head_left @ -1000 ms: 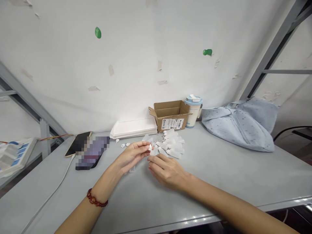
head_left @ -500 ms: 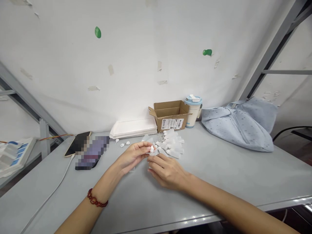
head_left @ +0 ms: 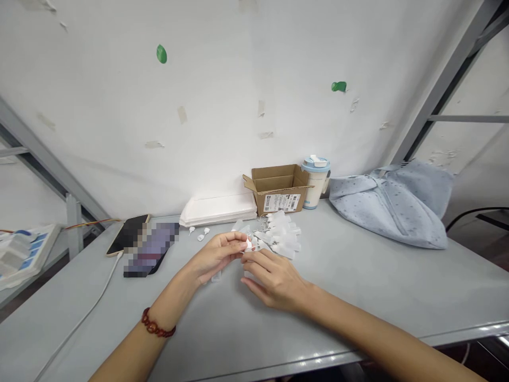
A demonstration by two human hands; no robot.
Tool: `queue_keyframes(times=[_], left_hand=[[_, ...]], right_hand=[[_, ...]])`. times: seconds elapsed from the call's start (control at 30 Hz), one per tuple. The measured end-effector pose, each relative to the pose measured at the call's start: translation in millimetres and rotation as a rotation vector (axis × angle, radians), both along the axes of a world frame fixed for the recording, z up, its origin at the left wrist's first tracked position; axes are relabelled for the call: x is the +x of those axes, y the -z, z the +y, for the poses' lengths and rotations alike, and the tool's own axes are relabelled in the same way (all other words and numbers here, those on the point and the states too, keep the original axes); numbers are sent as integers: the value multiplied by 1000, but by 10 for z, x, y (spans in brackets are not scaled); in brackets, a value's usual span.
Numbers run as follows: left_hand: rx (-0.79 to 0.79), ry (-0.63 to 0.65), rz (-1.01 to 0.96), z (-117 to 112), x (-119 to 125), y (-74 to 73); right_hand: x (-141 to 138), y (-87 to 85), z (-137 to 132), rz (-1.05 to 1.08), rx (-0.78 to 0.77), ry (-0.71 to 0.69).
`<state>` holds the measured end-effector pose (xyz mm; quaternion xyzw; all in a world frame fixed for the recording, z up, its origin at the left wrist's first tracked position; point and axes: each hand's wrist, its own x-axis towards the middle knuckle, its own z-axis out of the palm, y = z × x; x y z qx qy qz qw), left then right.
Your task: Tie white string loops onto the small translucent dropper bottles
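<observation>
My left hand [head_left: 218, 253] pinches a small white piece [head_left: 249, 244] between thumb and forefinger. Close against it, my right hand [head_left: 274, 279] has its fingers curled inward near that piece; whatever they grip is hidden behind them. Just beyond the hands lies a pile of translucent white sleeve-like pieces [head_left: 287, 236] with thin metal bits among them. To the left, several small white pieces with thin stems [head_left: 201, 237] rest on the table. A clear strip-like piece [head_left: 216, 276] shows below my left hand.
Against the wall stand an open cardboard box [head_left: 278, 199], a lidded cup [head_left: 315, 183] and a flat white stack [head_left: 218, 208]. A blue cloth bag [head_left: 389, 207] lies at right. Two phones [head_left: 127, 233], one with a white cable [head_left: 85, 318], lie left on the grey table [head_left: 358, 281].
The view has shifted slightly. My right hand's fingers have shifted a little around the white piece; my left hand keeps its pinch.
</observation>
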<state>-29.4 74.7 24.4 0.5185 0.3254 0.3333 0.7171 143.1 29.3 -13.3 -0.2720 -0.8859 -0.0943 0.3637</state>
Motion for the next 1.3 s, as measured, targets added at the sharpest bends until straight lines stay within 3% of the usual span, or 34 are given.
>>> queue_keyframes(times=[0.47,0.9,1.1,1.3], left_hand=[[39,-25,-68,24,-21,-11],[105,11,-143,41,-56,18],[132,-8,-105,40,-66,24],[123,-6,-76,63,-45,46]], right_hand=[[6,2,40,63,80,-3],[8,19,48,203,-1,-49],[-12,22,42,502,-381,-70],[-4,-166,55,879,-1143,-94]])
